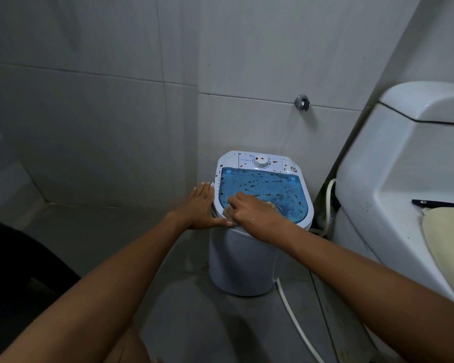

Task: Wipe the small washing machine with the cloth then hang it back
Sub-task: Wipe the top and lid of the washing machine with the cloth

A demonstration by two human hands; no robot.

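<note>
A small white washing machine [243,260] stands on the floor in the corner, its blue lid [262,187] speckled with dark spots and a white dial [261,162] at the back. My right hand [252,212] presses a small beige cloth [271,205] onto the near part of the lid; most of the cloth is hidden under the hand. My left hand [201,206] lies flat with fingers spread against the machine's left rim, steadying it.
A white toilet [393,179] stands close on the right, with a dark phone [440,204] and a cream cushion [448,247] on it. A white hose [296,323] trails across the floor. A chrome wall fitting [302,102] sits above the machine. Tiled walls enclose the corner.
</note>
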